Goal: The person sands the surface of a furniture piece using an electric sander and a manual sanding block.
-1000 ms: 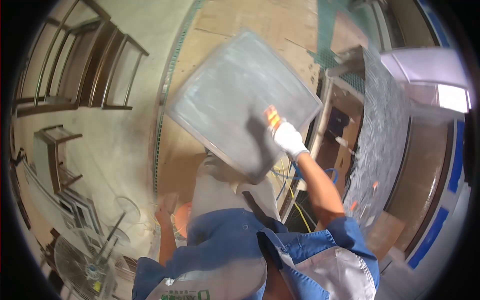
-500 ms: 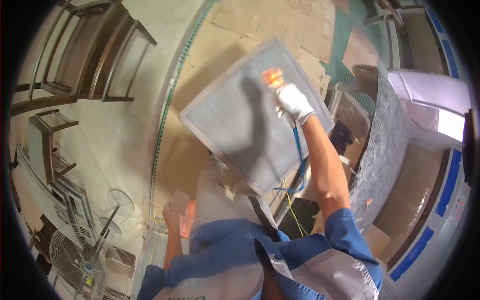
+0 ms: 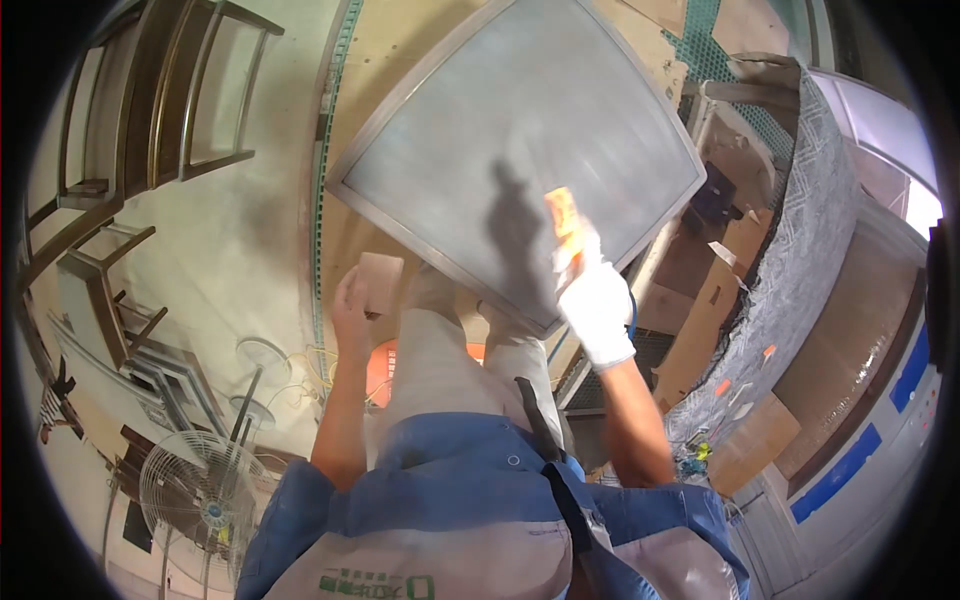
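Grey framed panel (image 3: 450, 150) lies face up in front of the person's legs, one corner turned toward them, which likely puts its whole face within arm's reach; what supports it is hidden. Gloved right hand (image 3: 597, 305) is wrapped around an orange handheld tool (image 3: 563, 218) above the panel's near right part, nose pointing away, probably keeping the fingers behind it. Bare left hand (image 3: 350, 300) grips a flat tan block (image 3: 383, 283) just outside the near left edge, seemingly leaving the face uncovered. Cardboard (image 3: 400, 40) spreads beneath, perhaps shielding the floor. Farther left stands a fan (image 3: 213, 510).
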The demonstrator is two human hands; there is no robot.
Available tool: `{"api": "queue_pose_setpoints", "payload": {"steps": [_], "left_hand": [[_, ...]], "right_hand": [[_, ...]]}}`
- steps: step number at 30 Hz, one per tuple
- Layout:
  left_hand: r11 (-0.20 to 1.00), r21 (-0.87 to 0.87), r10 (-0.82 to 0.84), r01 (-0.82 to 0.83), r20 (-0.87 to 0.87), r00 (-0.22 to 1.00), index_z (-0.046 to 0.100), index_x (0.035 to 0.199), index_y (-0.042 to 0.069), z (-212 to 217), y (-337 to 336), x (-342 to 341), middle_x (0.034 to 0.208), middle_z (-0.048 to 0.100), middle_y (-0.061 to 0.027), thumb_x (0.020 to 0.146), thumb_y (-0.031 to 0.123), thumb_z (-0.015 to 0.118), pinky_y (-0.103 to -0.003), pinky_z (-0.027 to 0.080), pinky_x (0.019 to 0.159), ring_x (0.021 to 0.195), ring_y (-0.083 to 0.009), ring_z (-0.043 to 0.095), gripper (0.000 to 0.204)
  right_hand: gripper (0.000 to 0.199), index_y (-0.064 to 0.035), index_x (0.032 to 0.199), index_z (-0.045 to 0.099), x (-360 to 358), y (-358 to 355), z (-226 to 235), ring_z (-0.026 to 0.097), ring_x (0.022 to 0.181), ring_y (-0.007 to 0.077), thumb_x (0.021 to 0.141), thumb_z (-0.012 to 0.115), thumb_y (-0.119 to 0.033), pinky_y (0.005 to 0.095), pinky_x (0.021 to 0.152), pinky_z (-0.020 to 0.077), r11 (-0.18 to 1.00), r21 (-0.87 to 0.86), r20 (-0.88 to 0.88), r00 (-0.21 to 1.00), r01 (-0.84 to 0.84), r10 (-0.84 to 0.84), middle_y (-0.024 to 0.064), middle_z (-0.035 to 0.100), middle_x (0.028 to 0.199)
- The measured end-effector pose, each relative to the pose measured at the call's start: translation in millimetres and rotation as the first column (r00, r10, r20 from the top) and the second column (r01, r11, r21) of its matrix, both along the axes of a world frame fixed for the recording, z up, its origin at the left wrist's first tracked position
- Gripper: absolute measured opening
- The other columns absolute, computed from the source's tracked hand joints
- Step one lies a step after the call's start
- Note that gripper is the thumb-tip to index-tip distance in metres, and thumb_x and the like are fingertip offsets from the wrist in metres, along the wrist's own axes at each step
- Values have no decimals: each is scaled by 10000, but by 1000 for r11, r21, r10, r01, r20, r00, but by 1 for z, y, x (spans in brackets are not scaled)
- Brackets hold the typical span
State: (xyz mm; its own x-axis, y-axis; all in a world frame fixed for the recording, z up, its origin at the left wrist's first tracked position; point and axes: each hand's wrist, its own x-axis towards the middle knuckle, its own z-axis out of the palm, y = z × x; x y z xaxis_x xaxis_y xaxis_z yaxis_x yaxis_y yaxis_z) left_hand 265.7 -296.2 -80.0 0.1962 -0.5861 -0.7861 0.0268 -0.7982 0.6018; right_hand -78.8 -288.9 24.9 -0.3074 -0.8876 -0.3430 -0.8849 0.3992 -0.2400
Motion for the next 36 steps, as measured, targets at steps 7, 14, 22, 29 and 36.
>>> {"api": "queue_pose_setpoints", "payload": {"steps": [7,14,22,29,36], "left_hand": [[999,44,0,0,2,1000,646,1420,79,-3,3,-14,1221,678,-36,1079,253,577,-268,571,745,1009,-116,639,389],[989,75,134,-128,-92,987,600,1465,102,-1,12,-19,1283,658,-33,1076,292,549,-273,550,726,1035,-128,643,436],[921,244,374,-304,-338,863,636,1349,89,-35,30,-2,992,665,-6,1044,331,584,-253,383,535,703,-83,564,392],[885,422,452,-195,-682,575,591,1305,-13,-31,39,-60,909,611,-95,1011,184,578,-198,315,438,618,-86,488,355],[741,647,634,-182,-763,-129,522,1208,-33,2,96,-127,967,434,-96,1001,133,591,-209,316,425,581,-91,434,274]], "right_hand": [[381,7,1136,593,42,-102,0,724,678,359,1062,527,-361,471,603,563,982,30,180,968,-184,176,188,705,736],[504,-38,1096,712,-82,-155,-27,726,879,450,1051,511,-498,506,773,555,908,45,115,900,417,-420,238,752,945],[408,-113,1153,696,-135,80,11,679,658,344,1047,557,-481,449,589,535,830,553,108,994,-72,14,148,689,749],[344,-86,1043,696,-26,158,68,691,665,402,1032,616,-421,480,568,532,901,319,444,886,-293,131,194,701,772],[274,-110,1153,701,-60,250,94,702,696,349,1027,635,-345,430,600,554,930,-293,415,847,-220,332,165,731,898]]}}
